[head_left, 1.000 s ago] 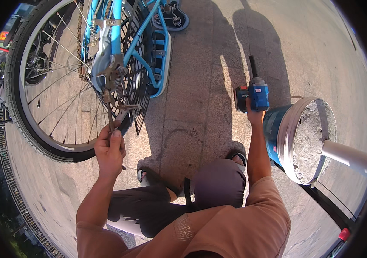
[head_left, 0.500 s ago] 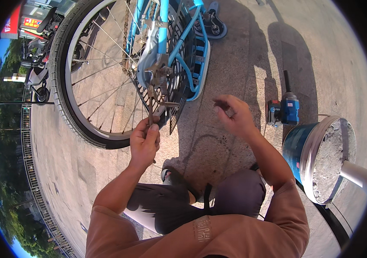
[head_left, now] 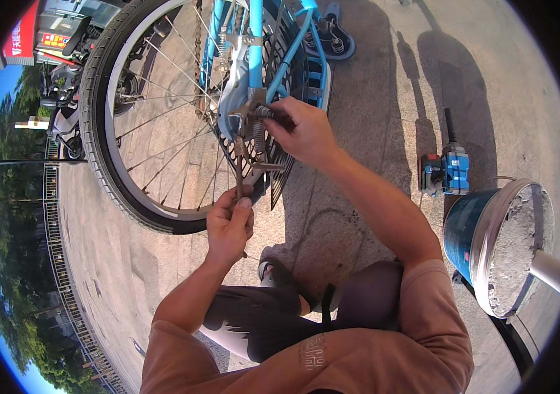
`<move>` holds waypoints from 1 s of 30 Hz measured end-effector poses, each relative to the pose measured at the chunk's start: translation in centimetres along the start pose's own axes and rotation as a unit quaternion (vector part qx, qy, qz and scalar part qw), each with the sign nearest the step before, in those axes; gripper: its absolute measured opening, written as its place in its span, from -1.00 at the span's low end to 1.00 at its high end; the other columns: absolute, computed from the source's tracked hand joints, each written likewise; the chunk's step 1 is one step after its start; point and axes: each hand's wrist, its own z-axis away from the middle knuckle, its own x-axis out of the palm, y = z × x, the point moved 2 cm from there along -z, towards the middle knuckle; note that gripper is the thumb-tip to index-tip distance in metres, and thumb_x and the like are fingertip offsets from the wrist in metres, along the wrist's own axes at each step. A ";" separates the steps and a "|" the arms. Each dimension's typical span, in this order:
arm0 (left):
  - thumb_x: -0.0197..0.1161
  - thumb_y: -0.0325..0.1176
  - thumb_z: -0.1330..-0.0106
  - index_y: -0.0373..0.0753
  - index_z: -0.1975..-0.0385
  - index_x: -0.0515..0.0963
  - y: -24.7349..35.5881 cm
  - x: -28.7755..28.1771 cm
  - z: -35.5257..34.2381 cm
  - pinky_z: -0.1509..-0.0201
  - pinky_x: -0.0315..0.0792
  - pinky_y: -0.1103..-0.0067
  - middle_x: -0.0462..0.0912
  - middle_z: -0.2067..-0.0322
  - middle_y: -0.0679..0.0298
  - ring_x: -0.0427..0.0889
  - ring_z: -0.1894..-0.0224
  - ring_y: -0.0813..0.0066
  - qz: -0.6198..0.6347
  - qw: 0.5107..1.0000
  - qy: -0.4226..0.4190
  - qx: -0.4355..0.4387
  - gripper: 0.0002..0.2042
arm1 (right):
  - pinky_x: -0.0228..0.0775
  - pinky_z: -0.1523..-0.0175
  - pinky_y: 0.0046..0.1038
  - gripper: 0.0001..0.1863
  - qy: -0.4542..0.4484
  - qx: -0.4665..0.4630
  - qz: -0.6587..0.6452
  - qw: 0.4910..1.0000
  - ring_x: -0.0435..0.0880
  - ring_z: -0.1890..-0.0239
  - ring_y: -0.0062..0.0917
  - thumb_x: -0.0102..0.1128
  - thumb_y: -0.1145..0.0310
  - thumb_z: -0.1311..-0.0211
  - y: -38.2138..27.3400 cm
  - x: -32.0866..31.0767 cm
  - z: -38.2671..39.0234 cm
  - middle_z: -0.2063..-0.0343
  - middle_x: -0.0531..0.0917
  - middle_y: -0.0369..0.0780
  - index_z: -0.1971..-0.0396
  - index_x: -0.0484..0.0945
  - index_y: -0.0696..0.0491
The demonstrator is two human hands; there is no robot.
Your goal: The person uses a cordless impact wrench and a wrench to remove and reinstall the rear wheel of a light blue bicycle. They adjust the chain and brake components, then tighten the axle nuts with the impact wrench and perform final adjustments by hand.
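Observation:
A light-blue bicycle [head_left: 255,59] stands upside down ahead of me, its rear wheel [head_left: 99,131] to the left and its saddle [head_left: 339,43] underside-up on the paving. My left hand [head_left: 229,226] is closed round a slim, long metal tool [head_left: 240,174], held upright. The tool's upper end meets the rusty bracket at the wheel hub [head_left: 244,121]; its exact fit is hard to see. My right hand [head_left: 303,131] pinches a small ribbed bolt end [head_left: 264,111] beside that bracket. A coil spring [head_left: 258,136] and a bent metal lever [head_left: 267,167] sit just below the fingers.
On the paving at right stands a blue cordless power tool [head_left: 454,167]. Nearer is a blue bucket [head_left: 467,230] with a pale, crusted top and a white pipe [head_left: 551,270]. A parked scooter [head_left: 66,118] and a railing [head_left: 53,230] are at left.
My right hand has moved left and forward from open air to the bolt end by the hub. The left hand keeps its hold on the tool. The whole view has shifted slightly.

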 end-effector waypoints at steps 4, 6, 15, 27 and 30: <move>0.09 -0.36 -0.37 -0.30 0.01 0.41 0.0 0.1 0.0 0.70 0.03 0.76 0.33 0.69 0.44 0.17 0.73 0.79 -0.003 1.000 0.004 -0.004 -0.74 | 0.50 0.37 -0.56 -0.74 0.056 -0.059 -0.023 0.996 0.63 0.54 -0.54 0.32 0.54 -0.02 0.0 0.0 0.0 0.51 0.60 -0.23 0.24 0.52 0.13; 0.08 -0.37 -0.37 -0.31 0.01 0.40 0.0 0.1 0.1 0.69 0.03 0.76 0.33 0.69 0.43 0.18 0.73 0.79 -0.001 1.000 0.007 -0.002 -0.75 | 0.50 0.35 -0.56 -0.74 0.032 -0.032 -0.021 0.999 0.63 0.50 -0.53 0.32 0.55 -0.02 0.2 0.0 -0.1 0.47 0.59 -0.22 0.25 0.52 0.14; 0.08 -0.36 -0.38 -0.33 0.02 0.40 0.1 0.2 0.0 0.69 0.05 0.76 0.32 0.70 0.43 0.18 0.73 0.77 0.004 1.000 0.003 0.002 -0.75 | 0.48 0.30 -0.51 -0.73 0.009 -0.011 -0.033 0.999 0.62 0.37 -0.48 0.28 0.57 0.02 0.3 0.0 0.1 0.36 0.55 -0.16 0.25 0.51 0.15; 0.07 -0.38 -0.38 -0.32 0.02 0.40 0.1 0.2 0.0 0.69 0.02 0.75 0.31 0.70 0.43 0.14 0.75 0.78 0.007 1.000 0.015 -0.010 -0.76 | 0.46 0.28 -0.57 -0.68 0.007 0.001 -0.042 0.999 0.60 0.34 -0.52 0.27 0.61 0.02 0.9 0.1 0.2 0.33 0.53 -0.21 0.20 0.52 0.11; 0.08 -0.38 -0.37 -0.30 0.02 0.41 0.2 0.3 0.0 0.70 0.02 0.75 0.31 0.71 0.42 0.14 0.75 0.78 0.004 1.000 0.010 -0.005 -0.76 | 0.47 0.30 -0.58 -0.70 0.021 -0.037 -0.029 0.999 0.60 0.37 -0.53 0.26 0.60 0.00 1.0 0.1 0.2 0.36 0.54 -0.22 0.20 0.52 0.10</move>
